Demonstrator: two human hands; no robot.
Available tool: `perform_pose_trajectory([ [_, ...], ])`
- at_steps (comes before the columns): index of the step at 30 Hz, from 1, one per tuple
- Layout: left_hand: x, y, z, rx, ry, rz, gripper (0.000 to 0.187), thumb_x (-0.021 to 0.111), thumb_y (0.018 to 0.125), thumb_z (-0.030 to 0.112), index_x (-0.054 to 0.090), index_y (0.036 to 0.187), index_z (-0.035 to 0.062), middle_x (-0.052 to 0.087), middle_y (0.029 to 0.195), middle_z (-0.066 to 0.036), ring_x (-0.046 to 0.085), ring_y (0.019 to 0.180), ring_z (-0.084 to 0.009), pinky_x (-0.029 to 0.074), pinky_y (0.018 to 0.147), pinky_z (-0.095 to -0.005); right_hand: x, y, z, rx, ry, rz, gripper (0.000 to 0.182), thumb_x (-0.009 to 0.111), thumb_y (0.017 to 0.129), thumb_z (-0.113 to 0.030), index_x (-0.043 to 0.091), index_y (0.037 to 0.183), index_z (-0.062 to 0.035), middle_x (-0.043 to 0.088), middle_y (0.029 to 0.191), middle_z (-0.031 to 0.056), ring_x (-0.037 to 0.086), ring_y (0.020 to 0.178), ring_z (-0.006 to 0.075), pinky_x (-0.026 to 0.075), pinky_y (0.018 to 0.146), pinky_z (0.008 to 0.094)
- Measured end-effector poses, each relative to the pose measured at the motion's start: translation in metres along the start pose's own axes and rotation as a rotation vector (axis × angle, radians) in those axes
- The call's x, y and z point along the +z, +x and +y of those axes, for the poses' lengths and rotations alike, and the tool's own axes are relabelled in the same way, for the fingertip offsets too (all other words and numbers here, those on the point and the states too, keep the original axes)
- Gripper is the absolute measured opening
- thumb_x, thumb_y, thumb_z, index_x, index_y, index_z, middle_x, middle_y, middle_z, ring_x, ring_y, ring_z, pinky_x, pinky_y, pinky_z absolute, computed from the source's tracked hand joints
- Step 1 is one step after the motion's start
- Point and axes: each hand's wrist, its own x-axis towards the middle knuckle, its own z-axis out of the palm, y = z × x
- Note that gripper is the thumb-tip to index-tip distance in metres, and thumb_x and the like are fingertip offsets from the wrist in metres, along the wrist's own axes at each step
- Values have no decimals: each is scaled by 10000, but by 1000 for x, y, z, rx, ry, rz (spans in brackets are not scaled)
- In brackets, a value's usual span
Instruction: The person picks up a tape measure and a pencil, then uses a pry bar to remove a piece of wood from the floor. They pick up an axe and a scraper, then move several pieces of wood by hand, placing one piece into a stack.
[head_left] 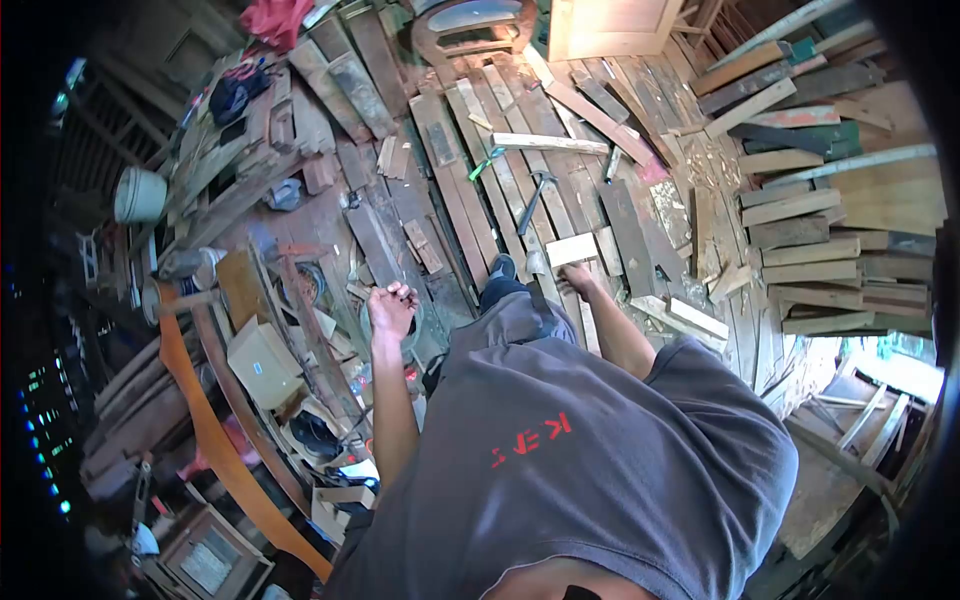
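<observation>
My left hand (392, 310) is raised over the clutter at the left, palm up with its fingers curled in. Whether something small lies in those fingers is too hard to make out. My right hand (577, 281) is at the near edge of a short pale wood block (571, 250), its fingers closed against it. Beyond the block, a hammer (530, 205) with a dark handle lies on the boards. Farther off is a green-handled tool (484, 166), near a long pale wood strip (550, 143).
Stacked wood offcuts (800, 206) line the right side. Loose planks (440, 130) cover the floor ahead. At the left are a white bucket (139, 195), a cardboard box (264, 364) and a curved orange-brown board (215, 440). A chair back (432, 45) stands at the far end.
</observation>
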Motion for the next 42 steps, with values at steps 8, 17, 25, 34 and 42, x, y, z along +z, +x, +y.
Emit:
perform_pose_trajectory([
  [8, 83, 99, 20, -228, 338, -29, 152, 396, 744, 286, 404, 658, 161, 435, 637, 1, 488, 738, -207, 383, 702, -318, 0, 4, -62, -112, 239, 36, 200, 452, 867, -155, 550, 937, 4, 604, 770, 109, 599, 608, 183, 478, 502, 286],
  [17, 132, 216, 0, -450, 966, 34, 251, 347, 803, 330, 410, 610, 182, 466, 581, 11, 522, 624, -166, 386, 589, -299, 9, 3, 0, 11, 489, 180, 204, 465, 872, -168, 547, 913, 13, 617, 775, 127, 599, 599, 177, 477, 502, 270],
  [25, 34, 432, -54, -196, 2204, -282, 471, 362, 884, 402, 615, 826, 9, 644, 800, -134, 628, 783, -254, 467, 700, -381, 59, 24, 106, 193, 563, 339, 222, 439, 901, -175, 553, 815, -6, 596, 686, 85, 589, 600, 160, 463, 523, 284],
  [34, -46, 662, -152, -412, 2623, -324, 453, 529, 828, 358, 525, 1199, 98, 542, 1205, -154, 517, 1122, -338, 422, 949, -434, 156, 56, 160, 416, 616, 552, 139, 409, 858, -63, 528, 821, 1, 578, 663, 98, 550, 542, 159, 462, 498, 274],
  [42, -147, 787, -232, -302, 2895, -709, 562, 480, 854, 365, 418, 1310, 44, 376, 1377, -127, 253, 1332, -285, 244, 1082, -466, 130, 189, 67, 208, 883, 769, 102, 433, 845, -47, 521, 821, 0, 545, 704, 74, 531, 624, 132, 445, 612, 251],
])
